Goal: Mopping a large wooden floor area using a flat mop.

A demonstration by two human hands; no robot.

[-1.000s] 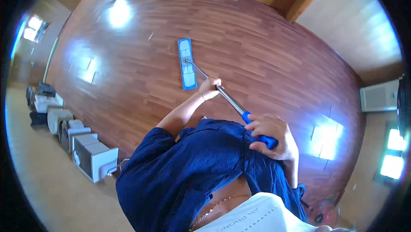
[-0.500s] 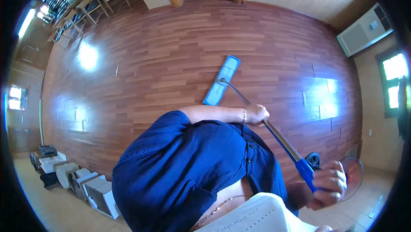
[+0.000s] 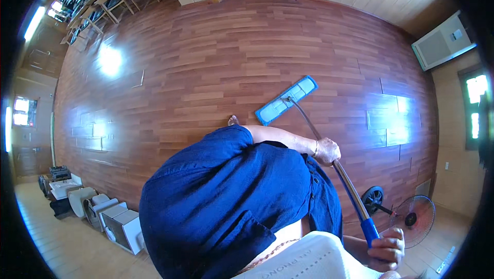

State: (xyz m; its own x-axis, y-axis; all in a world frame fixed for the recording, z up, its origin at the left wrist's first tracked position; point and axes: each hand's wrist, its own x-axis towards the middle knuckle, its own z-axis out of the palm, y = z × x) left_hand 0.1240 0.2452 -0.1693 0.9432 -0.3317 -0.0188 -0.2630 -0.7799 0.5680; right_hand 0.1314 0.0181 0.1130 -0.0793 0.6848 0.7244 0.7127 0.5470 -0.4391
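"Wood-look floor [image 3: 221, 73] is gleaming, and the mop head [image 3: 280, 105] is lying flat on it!"

"Left hand [image 3: 328, 152] is gripping the pole [image 3: 351, 190], right hand [image 3: 387, 250] is clutching the blue handle [image 3: 369, 231]; even pressure should be helping."

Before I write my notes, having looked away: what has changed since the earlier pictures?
The blue mop head moved rightward and turned clockwise; the left hand and right hand shifted rightward too. Nothing was grasped or released: the left still holds the metal pole, the right the blue grip.
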